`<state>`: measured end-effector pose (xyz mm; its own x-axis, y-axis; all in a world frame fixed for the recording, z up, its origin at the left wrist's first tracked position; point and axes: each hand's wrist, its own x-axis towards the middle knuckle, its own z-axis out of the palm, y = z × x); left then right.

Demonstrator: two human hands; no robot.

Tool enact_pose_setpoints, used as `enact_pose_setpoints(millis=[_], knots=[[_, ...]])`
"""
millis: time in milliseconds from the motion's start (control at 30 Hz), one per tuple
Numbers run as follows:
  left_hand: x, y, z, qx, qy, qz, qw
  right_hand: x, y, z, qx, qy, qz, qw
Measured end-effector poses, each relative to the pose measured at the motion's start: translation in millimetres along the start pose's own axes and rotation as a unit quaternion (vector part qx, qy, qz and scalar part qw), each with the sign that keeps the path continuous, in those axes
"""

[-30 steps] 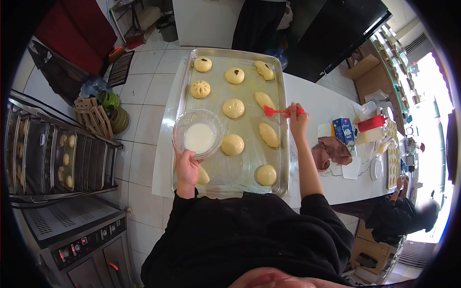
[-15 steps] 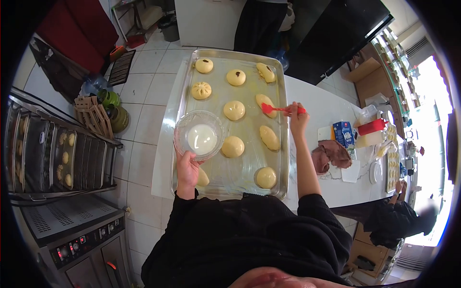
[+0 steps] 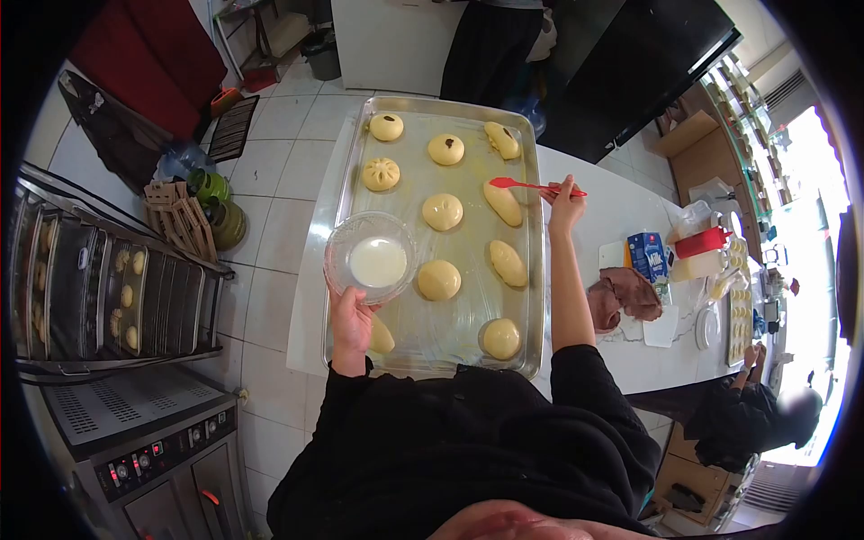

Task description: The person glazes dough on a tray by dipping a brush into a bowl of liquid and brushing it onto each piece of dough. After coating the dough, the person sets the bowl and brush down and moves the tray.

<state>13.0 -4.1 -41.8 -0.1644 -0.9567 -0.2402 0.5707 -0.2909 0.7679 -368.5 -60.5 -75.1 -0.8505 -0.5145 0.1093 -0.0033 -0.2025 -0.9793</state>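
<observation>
My right hand (image 3: 566, 203) is closed round the handle of a red pastry brush (image 3: 517, 183). The brush head lies at the upper end of an oval dough bun (image 3: 504, 204); whether it touches is hard to tell. My left hand (image 3: 352, 322) grips a clear bowl (image 3: 335, 261) of milky white liquid (image 3: 378, 262) over the left side of the metal baking tray (image 3: 537, 297). Several glossy buns sit on the tray, among them a round one (image 3: 442, 212), a pleated one (image 3: 381, 175) and one with a dark spot (image 3: 445, 149). The bowl and left hand partly cover a bun (image 3: 382, 337).
Right of the tray, the white table (image 3: 585, 171) bears a brown cloth (image 3: 623, 297), a blue milk carton (image 3: 647, 256) and a red-capped bottle (image 3: 700, 243). A tray rack (image 3: 162, 310) and an oven (image 3: 144, 423) stand left. One person (image 3: 493, 49) stands beyond the table, another (image 3: 751, 409) at right.
My right hand has risen slightly, carrying the brush from the middle of the oval bun to its upper end. The brush now lies flatter. My left hand still holds the bowl in place.
</observation>
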Motion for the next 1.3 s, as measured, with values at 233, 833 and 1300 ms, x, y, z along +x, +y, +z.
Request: enact_pose_setpoints(millis=[233, 833, 1300], knots=[[7, 3, -12, -0.034, -0.002, 0.002, 0.999, 1, -37, -43, -0.155, 0.008, -0.025, 0.988], [8, 10, -26, -0.032, 0.028, 0.014, 0.999, -23, -22, -37, -0.117, 0.035, -0.068, 0.99], [-8, 24, -10, -0.021, 0.012, 0.053, 0.998, -54, -19, -40, -0.1, -0.102, -0.139, 0.98]])
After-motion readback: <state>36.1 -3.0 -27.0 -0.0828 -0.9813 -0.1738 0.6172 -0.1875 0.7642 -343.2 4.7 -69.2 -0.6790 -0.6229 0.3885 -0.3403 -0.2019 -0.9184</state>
